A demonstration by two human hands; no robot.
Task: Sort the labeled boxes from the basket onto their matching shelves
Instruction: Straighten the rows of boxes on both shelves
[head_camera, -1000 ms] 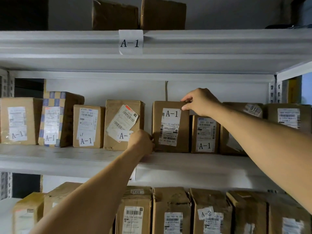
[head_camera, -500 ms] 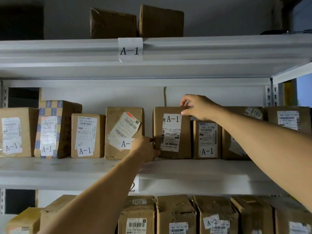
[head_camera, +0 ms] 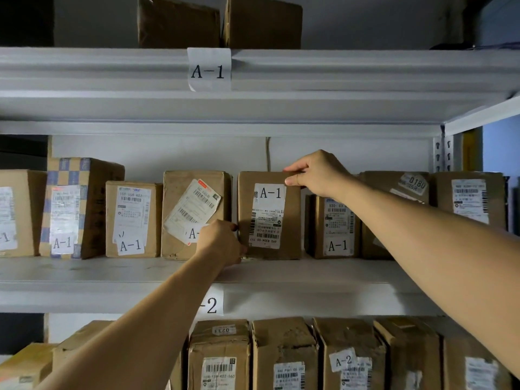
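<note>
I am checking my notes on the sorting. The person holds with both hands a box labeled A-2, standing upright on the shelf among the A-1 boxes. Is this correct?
Not quite. The head view shows that the box held by the left hand and right hand is labeled A-1, not A-2. It does stand upright on the shelf among the A-1 boxes.

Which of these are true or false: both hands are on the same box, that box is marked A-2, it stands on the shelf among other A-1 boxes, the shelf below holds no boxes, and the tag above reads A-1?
1. Both hands hold one box. True: the left hand is at the lower left edge of the box and the right hand pinches its top right corner.
2. That box is marked A-2. False: it reads A-1.
3. It stands among A-1 boxes. True.
4. The lower shelf holds no boxes. False: cartons fill it.
5. The shelf tag above reads A-1. True.
</note>
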